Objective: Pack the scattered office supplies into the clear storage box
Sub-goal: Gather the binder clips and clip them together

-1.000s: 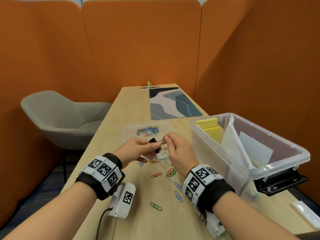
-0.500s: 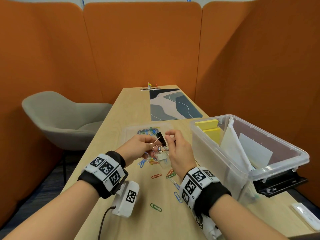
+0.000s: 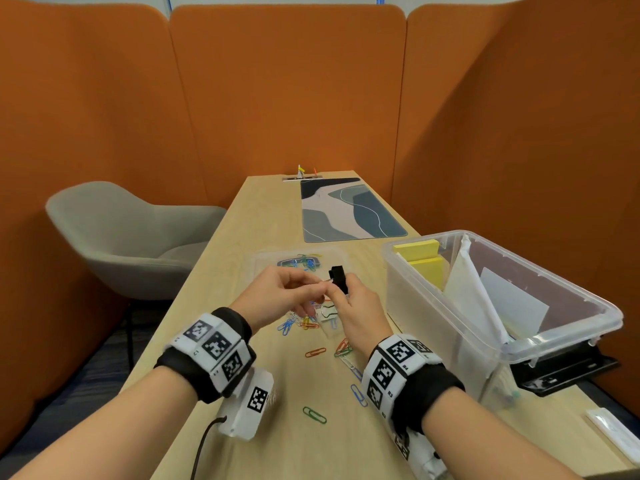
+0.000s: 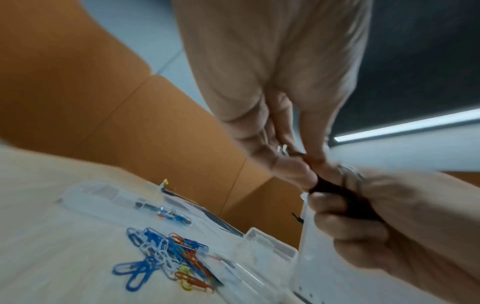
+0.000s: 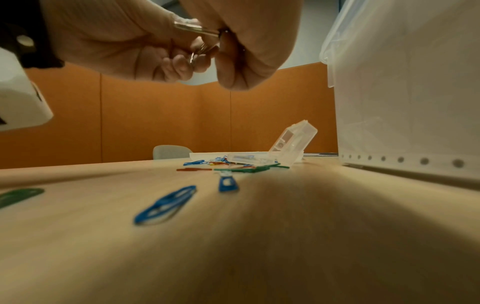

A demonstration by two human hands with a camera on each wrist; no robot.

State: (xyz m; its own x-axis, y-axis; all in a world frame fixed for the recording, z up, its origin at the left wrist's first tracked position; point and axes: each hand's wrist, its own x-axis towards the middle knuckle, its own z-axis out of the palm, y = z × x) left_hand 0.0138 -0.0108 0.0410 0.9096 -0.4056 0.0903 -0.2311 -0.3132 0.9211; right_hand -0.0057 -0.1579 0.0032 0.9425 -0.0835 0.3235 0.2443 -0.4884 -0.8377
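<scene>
Both hands meet above the table's middle around a black binder clip (image 3: 338,278). My right hand (image 3: 349,306) grips the clip's black body, and my left hand (image 3: 287,292) pinches its silver wire handle (image 3: 328,280). In the left wrist view the clip (image 4: 335,192) sits dark between the fingers of both hands. Coloured paper clips (image 3: 304,322) lie scattered on the table under the hands. The clear storage box (image 3: 498,306) stands to the right, holding yellow sticky notes (image 3: 420,259) and white papers (image 3: 485,299).
A small open clear case (image 5: 280,152) lies among the paper clips. A flat clear lid (image 3: 263,263) with more clips sits beyond the hands. A patterned desk mat (image 3: 346,211) lies further back. A grey chair (image 3: 131,244) stands left; orange partitions surround the table.
The hands have lifted slightly and shifted right. The binder clip has turned from lying sideways to standing more upright, black body on top.
</scene>
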